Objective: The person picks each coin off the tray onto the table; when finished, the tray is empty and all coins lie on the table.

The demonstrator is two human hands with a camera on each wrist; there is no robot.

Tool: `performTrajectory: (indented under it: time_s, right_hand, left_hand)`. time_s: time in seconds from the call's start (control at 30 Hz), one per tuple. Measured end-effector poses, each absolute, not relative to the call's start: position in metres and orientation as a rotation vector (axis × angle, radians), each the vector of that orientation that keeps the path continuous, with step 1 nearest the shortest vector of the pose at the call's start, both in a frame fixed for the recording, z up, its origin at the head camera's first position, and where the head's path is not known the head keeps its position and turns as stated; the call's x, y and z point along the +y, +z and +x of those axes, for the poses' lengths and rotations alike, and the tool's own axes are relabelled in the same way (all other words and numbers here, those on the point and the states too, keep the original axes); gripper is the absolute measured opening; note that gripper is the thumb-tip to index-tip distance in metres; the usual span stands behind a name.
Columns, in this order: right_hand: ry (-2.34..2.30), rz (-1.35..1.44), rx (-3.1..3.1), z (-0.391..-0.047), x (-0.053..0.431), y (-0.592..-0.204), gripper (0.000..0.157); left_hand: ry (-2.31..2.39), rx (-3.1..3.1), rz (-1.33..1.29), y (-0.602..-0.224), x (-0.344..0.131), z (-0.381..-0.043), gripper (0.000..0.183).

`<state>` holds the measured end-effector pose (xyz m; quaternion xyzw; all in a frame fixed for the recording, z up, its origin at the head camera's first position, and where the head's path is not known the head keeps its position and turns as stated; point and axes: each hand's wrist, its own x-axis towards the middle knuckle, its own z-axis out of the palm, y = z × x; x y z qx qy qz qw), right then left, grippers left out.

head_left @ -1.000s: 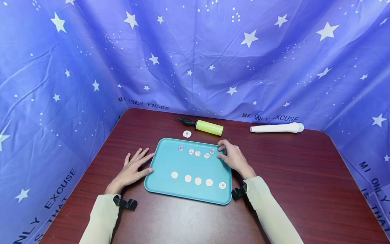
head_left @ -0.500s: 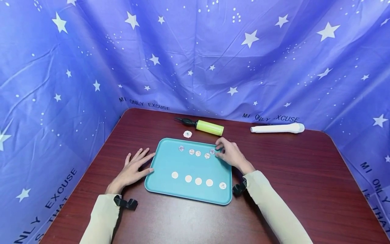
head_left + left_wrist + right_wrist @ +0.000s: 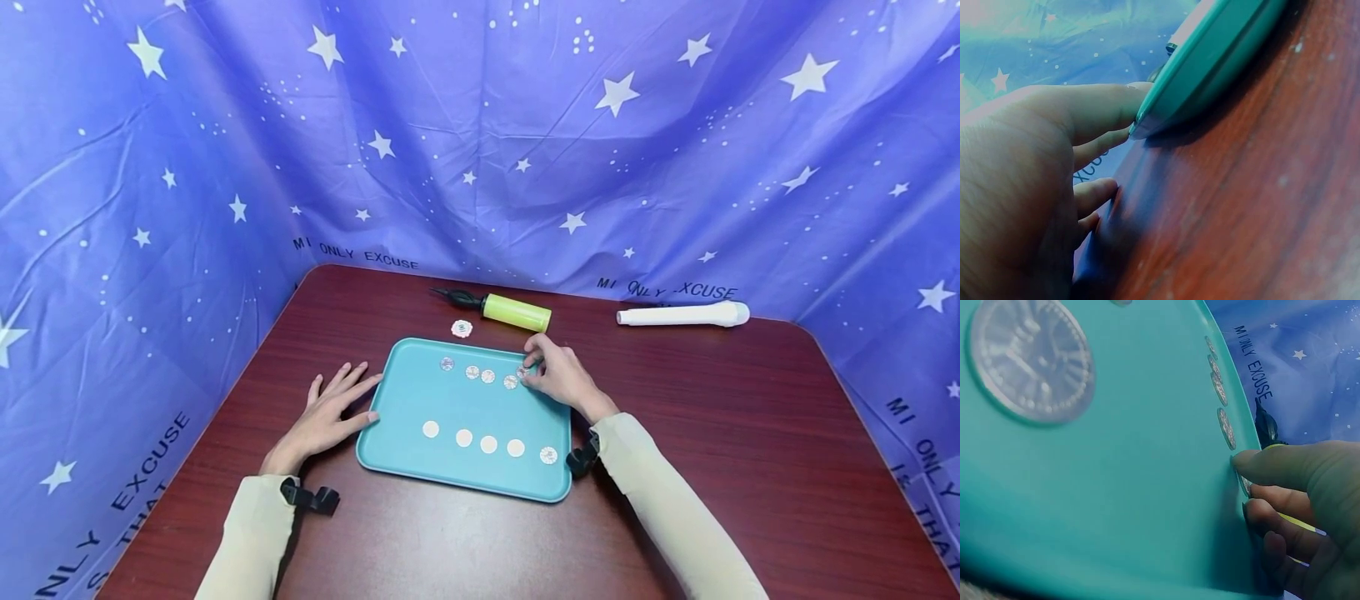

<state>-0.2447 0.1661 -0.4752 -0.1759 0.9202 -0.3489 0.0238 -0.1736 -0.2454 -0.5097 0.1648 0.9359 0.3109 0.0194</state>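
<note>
A turquoise tray (image 3: 480, 407) lies on the table with two rows of small round discs. My left hand (image 3: 324, 421) has its fingers spread at the tray's left rim; the left wrist view shows two fingers at the rim (image 3: 1159, 103) and others lower down. My right hand (image 3: 562, 377) reaches over the far right corner. Its thumb and forefinger close around the edges of the rightmost patterned disc (image 3: 1245, 484) of the far row. Fingers partly hide that disc. Another patterned disc (image 3: 548, 456) ends the near row, beside several plain whitish discs.
Behind the tray lie a yellow-green hand pump (image 3: 516, 313) with a black nozzle and a scalloped white disc (image 3: 461, 329). At the back right of the table (image 3: 735, 417) rests a white stick-shaped object (image 3: 681, 315). A blue star-patterned curtain (image 3: 480, 125) surrounds the back and sides.
My right hand has shifted slightly left and away from me, bringing thumb and forefinger onto the rightmost far disc. My left hand and the tray stay put.
</note>
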Motion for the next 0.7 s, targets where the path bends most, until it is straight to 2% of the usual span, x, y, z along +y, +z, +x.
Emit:
performTrajectory:
  time_s: [0.7]
  right_hand:
    - [-0.656,-0.59,2.878,-0.245,0.157,-0.458,0.031]
  left_hand:
    - [0.955,2.907,0.516,-0.507,-0.244,-0.173,0.065]
